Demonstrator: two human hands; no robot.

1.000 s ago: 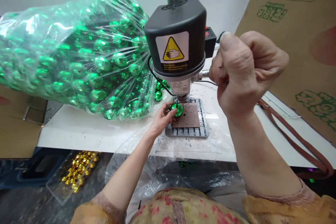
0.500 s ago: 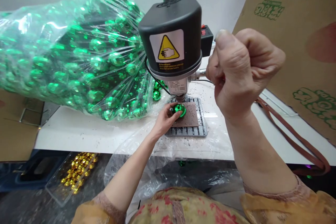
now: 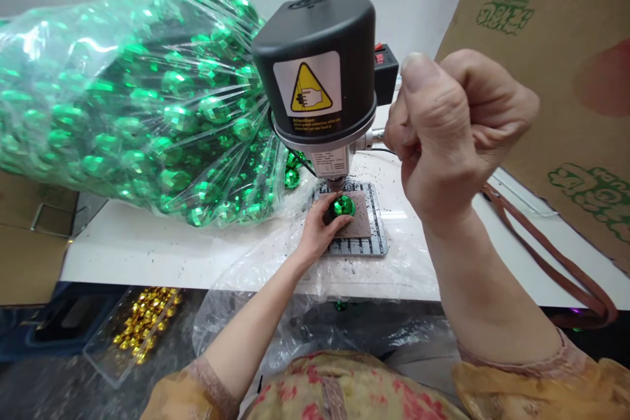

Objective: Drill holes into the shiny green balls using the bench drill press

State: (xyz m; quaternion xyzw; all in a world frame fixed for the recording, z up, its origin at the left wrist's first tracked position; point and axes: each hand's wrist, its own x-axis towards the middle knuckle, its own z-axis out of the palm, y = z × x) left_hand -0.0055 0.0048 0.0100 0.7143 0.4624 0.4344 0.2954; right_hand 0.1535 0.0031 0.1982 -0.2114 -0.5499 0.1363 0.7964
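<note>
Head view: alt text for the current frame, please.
Left hand holds a green faceted ball over a brown pad beneath a black machine head; the right hand is a raised fist beside it. A clear bag of green balls lies at left, with gold balls in a clear tray below.

Upper centre: drill housing bears white sticker, yellow warning triangle with hand; beneath, "Attention:", finer lines unclear. Label below housing: print too small. Carton, right: green lettering illegible.
</note>
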